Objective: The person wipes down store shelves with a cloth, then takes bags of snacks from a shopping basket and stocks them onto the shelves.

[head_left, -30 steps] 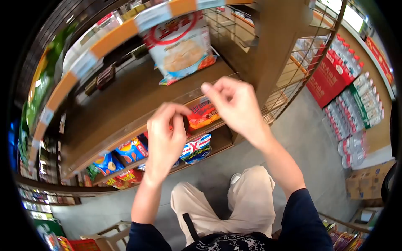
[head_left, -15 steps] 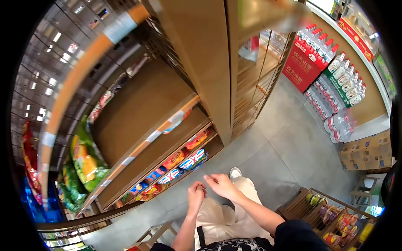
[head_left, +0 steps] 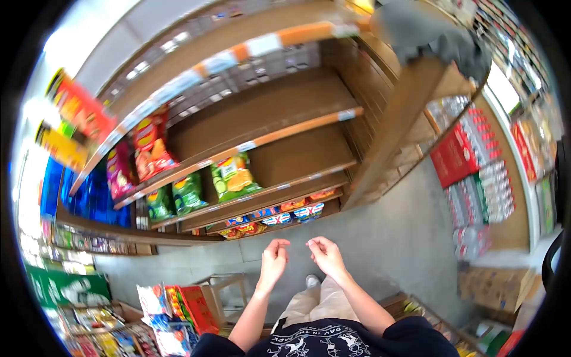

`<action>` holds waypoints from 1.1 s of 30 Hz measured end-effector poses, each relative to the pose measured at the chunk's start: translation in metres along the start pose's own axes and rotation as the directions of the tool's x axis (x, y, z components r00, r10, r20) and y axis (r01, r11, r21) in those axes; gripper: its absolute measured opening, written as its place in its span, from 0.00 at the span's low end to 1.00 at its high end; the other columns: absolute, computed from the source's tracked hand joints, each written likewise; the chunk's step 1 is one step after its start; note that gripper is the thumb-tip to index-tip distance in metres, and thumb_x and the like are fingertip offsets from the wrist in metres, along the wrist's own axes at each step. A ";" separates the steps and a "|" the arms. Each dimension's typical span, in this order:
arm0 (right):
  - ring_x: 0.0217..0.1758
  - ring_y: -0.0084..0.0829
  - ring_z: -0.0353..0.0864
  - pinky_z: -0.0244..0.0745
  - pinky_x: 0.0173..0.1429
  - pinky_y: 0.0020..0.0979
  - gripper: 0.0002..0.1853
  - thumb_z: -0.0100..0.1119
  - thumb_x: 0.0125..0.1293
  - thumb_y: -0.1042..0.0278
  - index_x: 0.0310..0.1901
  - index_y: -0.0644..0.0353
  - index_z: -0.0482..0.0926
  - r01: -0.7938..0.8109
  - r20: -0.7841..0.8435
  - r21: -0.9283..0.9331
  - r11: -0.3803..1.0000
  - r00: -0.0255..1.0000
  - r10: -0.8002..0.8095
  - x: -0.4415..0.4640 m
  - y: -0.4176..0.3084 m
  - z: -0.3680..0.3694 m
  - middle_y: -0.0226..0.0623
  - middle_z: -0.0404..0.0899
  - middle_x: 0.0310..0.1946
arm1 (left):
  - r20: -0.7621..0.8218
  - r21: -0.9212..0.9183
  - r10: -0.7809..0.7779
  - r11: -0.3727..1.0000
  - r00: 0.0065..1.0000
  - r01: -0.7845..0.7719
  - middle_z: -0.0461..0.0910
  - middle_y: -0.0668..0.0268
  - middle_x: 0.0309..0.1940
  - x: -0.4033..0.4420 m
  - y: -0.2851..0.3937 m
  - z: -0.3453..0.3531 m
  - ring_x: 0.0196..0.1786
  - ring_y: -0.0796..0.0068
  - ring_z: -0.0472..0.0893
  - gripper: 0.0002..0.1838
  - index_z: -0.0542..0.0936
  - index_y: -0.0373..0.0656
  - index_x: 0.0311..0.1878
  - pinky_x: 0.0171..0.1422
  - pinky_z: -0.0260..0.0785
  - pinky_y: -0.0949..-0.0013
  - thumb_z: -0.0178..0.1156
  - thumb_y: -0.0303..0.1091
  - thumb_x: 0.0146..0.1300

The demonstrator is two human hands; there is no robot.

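My left hand (head_left: pixel 274 262) is held in front of my body with its fingers loosely bent, and nothing shows in it. Facing it across a small gap, my right hand (head_left: pixel 325 256) also has loosely bent fingers and holds nothing I can see. Both hover over the grey floor (head_left: pixel 250 250), apart from the shelf unit (head_left: pixel 267 119) ahead. Nearest beyond them are small snack packs (head_left: pixel 277 220) on the bottom shelf. Green chip bags (head_left: pixel 233 178) stand one level higher, at its left part. A red chip bag (head_left: pixel 152 149) and a purple bag (head_left: pixel 119 171) sit above those.
Chip canisters (head_left: pixel 80 107) stand at the upper left. Boxed and wrapped water bottles (head_left: pixel 458 154) line the right counter, with a cardboard box (head_left: pixel 493 287) below. A stool (head_left: pixel 229 291) and a red box (head_left: pixel 199 309) are at lower left. A grey cloth-like thing (head_left: pixel 425 35) hangs upper right.
My view has swung left, bringing the chip bags and canisters into sight. My hands are now about level, and the right one's fingers are more bent.
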State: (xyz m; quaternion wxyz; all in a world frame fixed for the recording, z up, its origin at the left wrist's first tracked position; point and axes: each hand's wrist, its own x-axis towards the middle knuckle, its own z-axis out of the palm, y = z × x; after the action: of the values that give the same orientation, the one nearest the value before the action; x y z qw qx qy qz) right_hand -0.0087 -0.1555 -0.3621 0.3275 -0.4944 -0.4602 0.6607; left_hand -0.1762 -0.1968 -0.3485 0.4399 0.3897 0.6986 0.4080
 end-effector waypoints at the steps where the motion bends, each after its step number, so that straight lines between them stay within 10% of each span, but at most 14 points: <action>1: 0.24 0.17 0.74 0.70 0.29 0.23 0.11 0.55 0.71 0.62 0.42 0.63 0.80 -0.012 0.020 -0.003 1.000 1.000 0.012 0.000 -0.014 0.000 0.29 0.78 0.21 | -0.034 -0.034 -0.032 0.999 0.999 0.030 0.74 0.70 0.18 -0.003 0.004 -0.006 0.23 0.83 0.72 0.11 0.79 0.37 0.45 0.27 0.65 0.74 0.45 0.25 0.69; 13: 0.31 0.20 0.79 0.76 0.31 0.23 0.08 0.55 0.71 0.69 0.46 0.61 0.79 0.013 0.314 -0.041 0.999 0.949 0.000 0.066 -0.083 0.049 0.31 0.79 0.28 | -0.414 -0.201 -0.074 0.979 0.907 -0.011 0.77 0.70 0.15 -0.041 0.050 -0.100 0.22 0.86 0.74 0.10 0.80 0.37 0.46 0.28 0.65 0.76 0.55 0.31 0.68; 28: 0.38 0.23 0.84 0.79 0.41 0.25 0.12 0.53 0.73 0.66 0.48 0.65 0.80 0.127 0.842 -0.287 0.949 0.506 0.187 0.027 -0.077 0.209 0.36 0.84 0.33 | -0.839 -0.484 -0.356 0.834 0.411 -0.266 0.79 0.67 0.22 -0.180 -0.024 -0.130 0.29 0.82 0.76 0.12 0.78 0.40 0.45 0.36 0.69 0.75 0.50 0.37 0.72; 33: 0.32 0.20 0.80 0.76 0.39 0.22 0.12 0.56 0.71 0.65 0.48 0.64 0.81 0.212 0.855 -0.410 0.887 0.426 0.294 0.000 -0.060 0.263 0.31 0.81 0.29 | -0.877 -0.434 -0.395 0.895 0.273 -0.100 0.80 0.66 0.27 -0.206 -0.021 -0.161 0.34 0.80 0.79 0.15 0.79 0.37 0.43 0.41 0.71 0.73 0.50 0.40 0.72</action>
State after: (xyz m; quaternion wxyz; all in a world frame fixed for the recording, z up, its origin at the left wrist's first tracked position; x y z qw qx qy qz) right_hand -0.2611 -0.2084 -0.2831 -0.1143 -0.1365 -0.6919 0.6997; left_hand -0.2671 -0.4269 -0.2615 0.0431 -0.1012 0.7526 0.6492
